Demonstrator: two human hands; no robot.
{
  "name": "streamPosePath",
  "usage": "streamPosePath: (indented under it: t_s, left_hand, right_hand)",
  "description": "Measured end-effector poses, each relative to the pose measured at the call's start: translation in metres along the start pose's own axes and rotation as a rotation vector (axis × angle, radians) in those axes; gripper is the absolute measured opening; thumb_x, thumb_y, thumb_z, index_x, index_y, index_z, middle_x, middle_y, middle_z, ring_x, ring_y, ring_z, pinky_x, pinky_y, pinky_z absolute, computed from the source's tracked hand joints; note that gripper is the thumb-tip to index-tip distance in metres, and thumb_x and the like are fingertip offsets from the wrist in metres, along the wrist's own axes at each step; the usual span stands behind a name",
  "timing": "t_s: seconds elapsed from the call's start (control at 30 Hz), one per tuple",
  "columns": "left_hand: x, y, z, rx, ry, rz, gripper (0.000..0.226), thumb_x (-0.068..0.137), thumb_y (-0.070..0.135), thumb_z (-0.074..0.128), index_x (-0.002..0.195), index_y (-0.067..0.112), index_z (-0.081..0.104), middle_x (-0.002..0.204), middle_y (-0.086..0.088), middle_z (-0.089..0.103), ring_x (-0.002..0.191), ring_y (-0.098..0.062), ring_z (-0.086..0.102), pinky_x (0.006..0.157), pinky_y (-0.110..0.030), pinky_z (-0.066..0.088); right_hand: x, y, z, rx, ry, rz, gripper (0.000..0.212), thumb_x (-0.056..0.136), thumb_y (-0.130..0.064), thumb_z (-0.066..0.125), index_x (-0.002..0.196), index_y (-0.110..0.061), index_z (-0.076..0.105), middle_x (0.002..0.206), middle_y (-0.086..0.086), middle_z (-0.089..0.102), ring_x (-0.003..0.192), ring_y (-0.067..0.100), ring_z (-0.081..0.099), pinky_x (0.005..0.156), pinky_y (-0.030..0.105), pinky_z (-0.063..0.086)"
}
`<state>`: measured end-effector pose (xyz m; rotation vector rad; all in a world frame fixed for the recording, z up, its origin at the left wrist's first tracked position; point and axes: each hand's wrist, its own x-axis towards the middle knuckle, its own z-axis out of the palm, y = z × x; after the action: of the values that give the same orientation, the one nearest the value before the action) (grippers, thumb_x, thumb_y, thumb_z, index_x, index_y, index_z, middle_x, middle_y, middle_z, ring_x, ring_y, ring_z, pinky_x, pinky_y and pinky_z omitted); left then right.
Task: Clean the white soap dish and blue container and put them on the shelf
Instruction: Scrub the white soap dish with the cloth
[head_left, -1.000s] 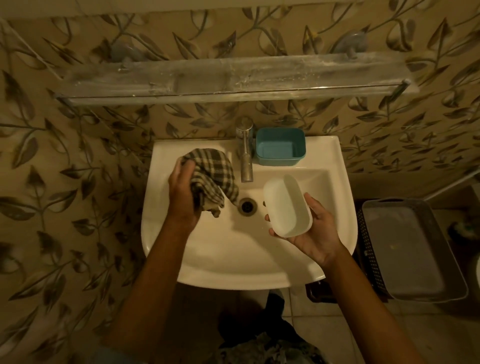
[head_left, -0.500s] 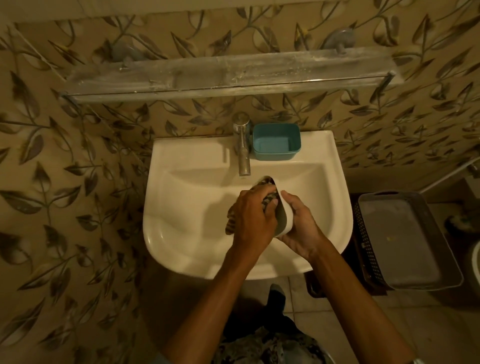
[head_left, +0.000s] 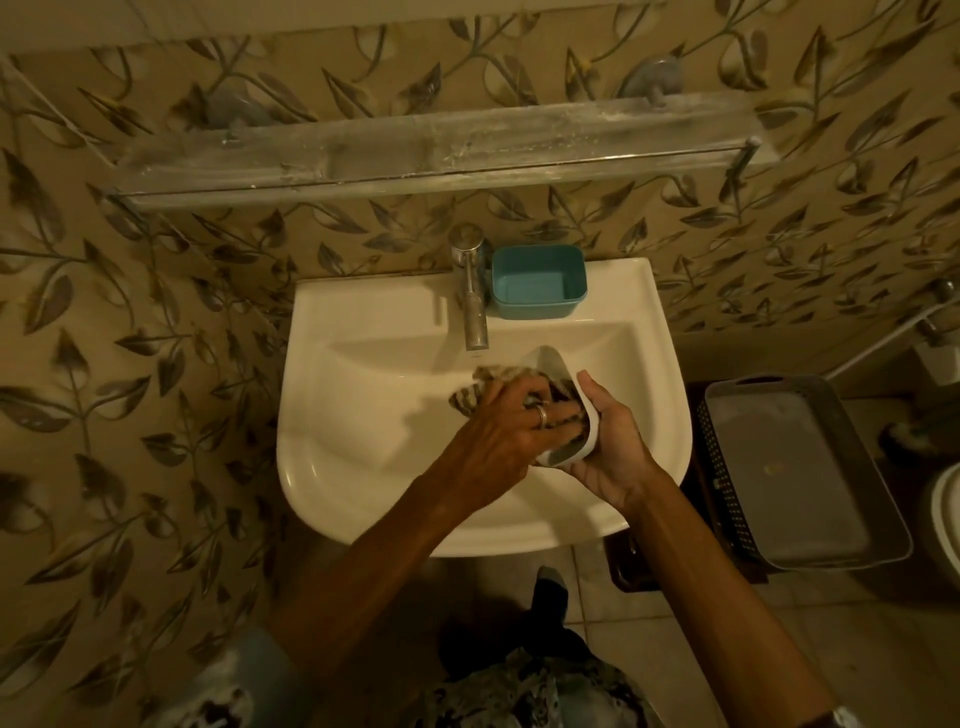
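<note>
My right hand (head_left: 608, 447) holds the white soap dish (head_left: 563, 371) tilted on its side over the sink basin (head_left: 363, 415). Its open face turns left. My left hand (head_left: 511, 421) presses a checked cloth (head_left: 475, 387) into the dish, and the fingers hide most of the inside. The blue container (head_left: 537, 283) stands upright on the sink's back ledge, just right of the tap (head_left: 472, 291), with nothing visible in it. The glass shelf (head_left: 431, 145) runs along the wall above the sink and looks dusty.
A grey tray (head_left: 810, 467) rests on a dark perforated basket to the right of the sink. A white fixture edge (head_left: 943, 519) shows at the far right. Leaf-patterned tiles cover the wall; tiled floor lies below.
A second ago my left hand held the cloth at the sink's left. It has since moved right and pushed the cloth into the dish, which my right hand has tilted on edge.
</note>
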<state>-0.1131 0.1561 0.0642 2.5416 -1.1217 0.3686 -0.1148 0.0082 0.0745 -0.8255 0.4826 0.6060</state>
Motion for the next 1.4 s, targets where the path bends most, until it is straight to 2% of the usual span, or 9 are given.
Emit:
streamPosePath:
  t_s: [0.1, 0.23, 0.43, 0.6, 0.73, 0.9, 1.1, 1.27, 1.4]
  left_hand:
    - [0.008, -0.019, -0.009, 0.107, -0.004, -0.084, 0.036, 0.082, 0.013, 0.049, 0.115, 0.018, 0.064, 0.121, -0.001, 0.065, 0.111, -0.028, 0.04, 0.088, -0.041, 0.029]
    - [0.015, -0.027, -0.017, 0.096, -0.159, -0.255, 0.047, 0.073, 0.001, 0.069, 0.116, 0.02, 0.066, 0.12, 0.002, 0.066, 0.109, -0.025, 0.041, 0.09, -0.034, 0.026]
    - [0.01, -0.003, -0.012, -0.092, -0.283, -0.705, 0.032, 0.085, 0.007, 0.055, 0.113, 0.023, 0.053, 0.109, -0.007, 0.049, 0.094, -0.026, 0.053, 0.08, -0.033, 0.046]
    - [0.008, 0.004, -0.006, -0.354, -0.34, -0.767, 0.023, 0.09, 0.01, 0.052, 0.112, 0.016, 0.056, 0.103, -0.006, 0.058, 0.095, -0.021, 0.053, 0.077, -0.032, 0.049]
    - [0.012, 0.021, -0.012, -0.591, -0.368, -0.764, 0.018, 0.09, 0.008, 0.05, 0.104, 0.011, 0.062, 0.097, -0.006, 0.066, 0.083, -0.018, 0.063, 0.075, -0.035, 0.056]
    - [0.015, 0.025, -0.016, -0.767, -0.345, -0.896, 0.019, 0.095, 0.017, 0.049, 0.109, 0.019, 0.062, 0.109, 0.001, 0.065, 0.099, -0.013, 0.061, 0.08, -0.024, 0.047]
    - [0.022, 0.021, -0.024, -1.203, -0.346, -1.225, 0.018, 0.096, 0.019, 0.049, 0.105, 0.018, 0.065, 0.109, -0.006, 0.068, 0.103, -0.019, 0.063, 0.095, -0.035, 0.049]
    - [0.033, 0.011, -0.027, -1.64, -0.172, -1.608, 0.016, 0.092, 0.019, 0.056, 0.092, 0.008, 0.067, 0.095, -0.014, 0.07, 0.091, -0.027, 0.066, 0.094, -0.039, 0.05]
    - [0.036, 0.008, -0.028, -1.889, 0.009, -1.632, 0.025, 0.089, 0.023, 0.059, 0.1, 0.003, 0.069, 0.094, -0.016, 0.07, 0.087, -0.028, 0.066, 0.086, -0.039, 0.052]
  right_hand:
    - [0.001, -0.001, 0.003, -0.046, 0.016, -0.021, 0.04, 0.097, -0.045, 0.04, 0.115, -0.017, 0.062, 0.102, 0.012, 0.068, 0.091, 0.027, 0.062, 0.076, 0.044, 0.052]
    - [0.003, 0.002, 0.005, -0.111, 0.054, -0.034, 0.03, 0.098, -0.041, 0.042, 0.106, -0.021, 0.063, 0.092, 0.008, 0.069, 0.084, 0.026, 0.063, 0.072, 0.043, 0.05]
    - [0.009, 0.005, -0.004, -0.322, 0.05, -0.196, 0.035, 0.099, -0.033, 0.04, 0.126, -0.02, 0.059, 0.113, 0.008, 0.067, 0.098, 0.023, 0.062, 0.084, 0.037, 0.051]
    - [0.011, 0.015, -0.012, -0.313, 0.032, -0.22, 0.039, 0.099, -0.029, 0.038, 0.13, -0.013, 0.055, 0.118, 0.012, 0.066, 0.105, 0.024, 0.062, 0.091, 0.035, 0.052]
    - [0.014, 0.01, -0.014, -0.238, 0.036, -0.302, 0.03, 0.098, -0.024, 0.04, 0.119, -0.017, 0.06, 0.098, 0.0, 0.075, 0.093, 0.018, 0.069, 0.085, 0.034, 0.057]
    - [0.018, 0.006, -0.009, -0.28, 0.055, -0.372, 0.033, 0.092, -0.03, 0.048, 0.121, -0.022, 0.059, 0.117, 0.006, 0.069, 0.112, 0.027, 0.062, 0.104, 0.047, 0.044]
    - [0.017, 0.014, -0.007, -0.359, 0.033, -0.436, 0.044, 0.091, -0.029, 0.038, 0.133, -0.02, 0.05, 0.135, 0.01, 0.057, 0.125, 0.025, 0.053, 0.109, 0.041, 0.039]
    - [0.012, 0.012, 0.0, -0.323, 0.07, -0.448, 0.052, 0.092, -0.035, 0.041, 0.139, -0.012, 0.045, 0.136, 0.015, 0.054, 0.123, 0.026, 0.053, 0.11, 0.045, 0.038]
    - [0.014, 0.007, 0.0, -0.331, 0.048, -0.437, 0.053, 0.091, -0.041, 0.049, 0.137, -0.014, 0.047, 0.13, 0.016, 0.057, 0.121, 0.028, 0.053, 0.109, 0.047, 0.037]
